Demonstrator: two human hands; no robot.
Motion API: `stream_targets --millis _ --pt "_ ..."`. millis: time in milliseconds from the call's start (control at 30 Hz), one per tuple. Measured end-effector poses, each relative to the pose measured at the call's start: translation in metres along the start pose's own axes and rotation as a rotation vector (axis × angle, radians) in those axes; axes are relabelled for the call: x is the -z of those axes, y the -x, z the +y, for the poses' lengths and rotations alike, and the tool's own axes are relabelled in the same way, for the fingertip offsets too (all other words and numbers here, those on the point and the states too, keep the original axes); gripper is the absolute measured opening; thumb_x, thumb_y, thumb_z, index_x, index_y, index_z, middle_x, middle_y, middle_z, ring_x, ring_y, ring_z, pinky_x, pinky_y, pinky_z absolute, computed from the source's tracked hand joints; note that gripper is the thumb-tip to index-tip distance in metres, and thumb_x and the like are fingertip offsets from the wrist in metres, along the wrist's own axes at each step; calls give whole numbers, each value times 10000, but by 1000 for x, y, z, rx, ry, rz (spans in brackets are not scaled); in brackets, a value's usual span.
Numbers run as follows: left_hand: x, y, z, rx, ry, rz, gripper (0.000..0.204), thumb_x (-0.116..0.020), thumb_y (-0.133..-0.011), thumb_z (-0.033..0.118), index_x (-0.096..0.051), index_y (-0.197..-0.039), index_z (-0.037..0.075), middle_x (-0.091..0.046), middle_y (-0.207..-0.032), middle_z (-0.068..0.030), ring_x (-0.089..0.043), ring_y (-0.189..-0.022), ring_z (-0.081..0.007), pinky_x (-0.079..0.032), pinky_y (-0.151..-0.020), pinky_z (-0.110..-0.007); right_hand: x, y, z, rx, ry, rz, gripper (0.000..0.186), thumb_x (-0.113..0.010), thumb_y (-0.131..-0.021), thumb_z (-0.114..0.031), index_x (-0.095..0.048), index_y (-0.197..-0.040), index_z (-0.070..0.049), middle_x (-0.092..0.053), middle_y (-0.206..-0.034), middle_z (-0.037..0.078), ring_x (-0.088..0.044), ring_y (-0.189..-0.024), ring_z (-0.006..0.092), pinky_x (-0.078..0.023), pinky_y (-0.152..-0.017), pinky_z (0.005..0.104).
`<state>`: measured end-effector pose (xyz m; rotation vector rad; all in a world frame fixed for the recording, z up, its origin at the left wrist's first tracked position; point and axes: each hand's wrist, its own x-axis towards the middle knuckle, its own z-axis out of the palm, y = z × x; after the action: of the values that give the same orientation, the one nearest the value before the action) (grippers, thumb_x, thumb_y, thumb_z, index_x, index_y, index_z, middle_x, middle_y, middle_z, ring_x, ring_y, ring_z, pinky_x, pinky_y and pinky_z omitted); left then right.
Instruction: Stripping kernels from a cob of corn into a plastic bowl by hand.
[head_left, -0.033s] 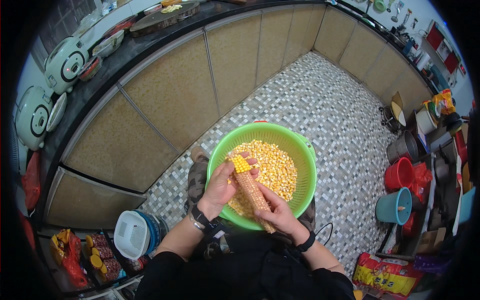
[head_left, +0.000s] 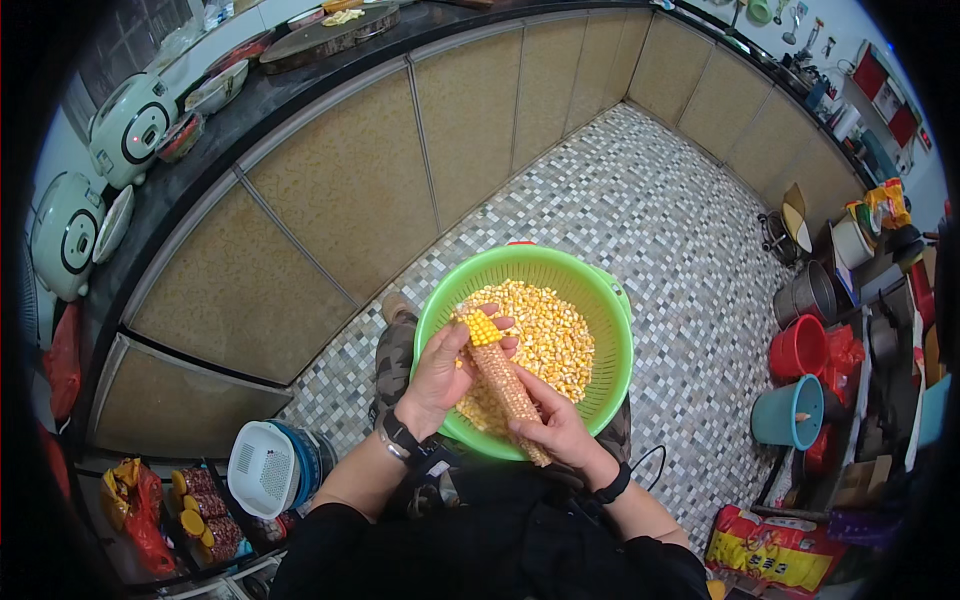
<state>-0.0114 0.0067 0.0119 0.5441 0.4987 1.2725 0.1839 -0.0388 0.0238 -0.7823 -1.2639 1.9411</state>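
A corn cob (head_left: 503, 380) slants over the near part of a green basket (head_left: 622, 340) that rests on my lap. Most of the cob is bare; a band of yellow kernels remains around its far end. My left hand (head_left: 442, 370) is closed around that kernel end, thumb on top and fingertips showing past it. Lower down, my right hand (head_left: 560, 428) grips the stripped near end between thumb and fingers. Loose corn kernels (head_left: 545, 335) cover the bottom of the slotted basket. The cob and my hands hide part of the kernels.
To my left are stacked plastic baskets (head_left: 262, 468) and a dark counter (head_left: 215, 140) with two rice cookers (head_left: 68, 235). On the right stand a red bucket (head_left: 798, 345), a blue bucket (head_left: 790, 413) and a red-yellow sack (head_left: 770, 550). Mosaic floor tiles (head_left: 690, 260) surround the basket.
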Motion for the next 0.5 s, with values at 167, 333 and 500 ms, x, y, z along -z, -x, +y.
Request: stream_targets --millis 167,333,500 --pt "-4 1 3 12 -18 10 667 -642 -856 406 -403 -1328 0 -542 -1239 -202 -581 -1067 -308 -457 -960 -430 0 0 0 -37 -46 -6 717 -606 -848 9 -234 -1459 -26 -406 -1380 78 -445 -1197 133 -396 -967 263" --pt "-4 1 3 -8 -38 -38 662 -636 -865 383 -384 -1350 9 -502 -1295 -210 -540 -1141 -327 -422 -1001 -440 0 2 -3 -69 -102 -6 719 -600 -850 13 -237 -1466 -60 -461 -1310 54 -526 -987 97 -462 -807 239" --pt "-12 1 5 -23 -93 -22 671 -628 -864 391 -379 -1355 9 -491 -1306 -213 -526 -1157 -339 -405 -1017 -447 3 3 -3 -95 -163 -7 714 -589 -852 15 -241 -1469 -80 -501 -1244 35 -536 -817 73 -476 -697 234"
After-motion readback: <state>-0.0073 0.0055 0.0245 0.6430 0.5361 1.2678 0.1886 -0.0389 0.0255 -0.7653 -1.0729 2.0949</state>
